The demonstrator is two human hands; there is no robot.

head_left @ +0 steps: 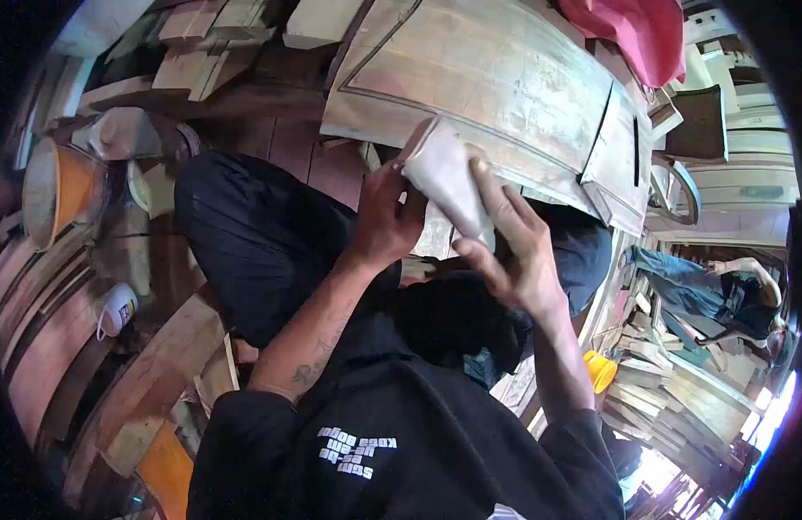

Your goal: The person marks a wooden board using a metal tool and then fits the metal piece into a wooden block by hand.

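**Pale block held between both hands, buckets off to the sides**

From my end of the feed, both hands are clamped on a pale block [450, 180]: the left hand [391, 217] wraps its left side, and the right hand [518, 243] has its fingers and thumb along the opposite side. I have the block tilted, above the lap, near the edge of a large wooden panel [479, 82].

I count three containers. At far left sits a wide one with an orange inside [74, 195]; I can't make out any contents. Below it is a small white bucket [120, 308], its handle hanging to one side (a printed label shows on its wall). Off to the right is a yellow bucket [599, 371], near stacked wood pieces [648, 399]; what either bucket holds, I can't tell.

Red cloth [631, 35] lies past the panel, and another person [722, 286] is well apart at right.
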